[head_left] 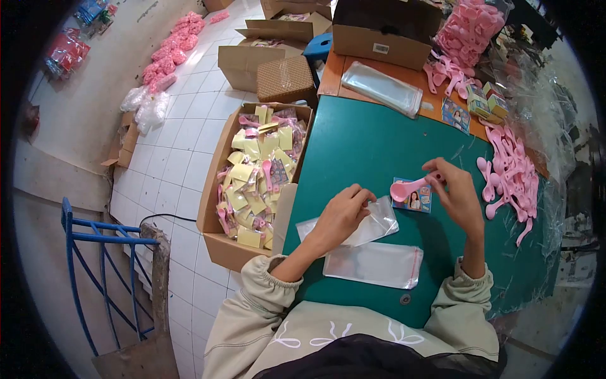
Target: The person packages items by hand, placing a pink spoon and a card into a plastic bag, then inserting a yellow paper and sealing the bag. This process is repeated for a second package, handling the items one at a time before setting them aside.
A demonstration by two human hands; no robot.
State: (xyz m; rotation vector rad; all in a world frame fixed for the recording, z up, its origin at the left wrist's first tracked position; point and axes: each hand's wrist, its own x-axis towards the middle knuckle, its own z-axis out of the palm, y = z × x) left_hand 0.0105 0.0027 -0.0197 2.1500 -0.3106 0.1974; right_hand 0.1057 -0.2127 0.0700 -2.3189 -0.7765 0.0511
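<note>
My right hand (456,194) pinches the handle end of a pink spoon (400,191). The spoon's bowl is over a small blue printed card (416,202) with a picture on it, on the green table top. My left hand (346,215) has its fingers curled together at a clear plastic bag (379,221), which reaches out on both sides of the hand; the fingertips' grip is partly hidden. Closer to my body lies a stack of clear plastic bags (372,264). To the right of my right hand is a heap of pink spoons (512,170).
Left of the table, an open carton (218,243) holds packed spoons and cards. More clear bags (382,87), card stacks (486,102) and a bag of pink spoons (470,31) lie at the back. Loose plastic film (536,107) borders the right side. A blue metal rack (104,237) stands left.
</note>
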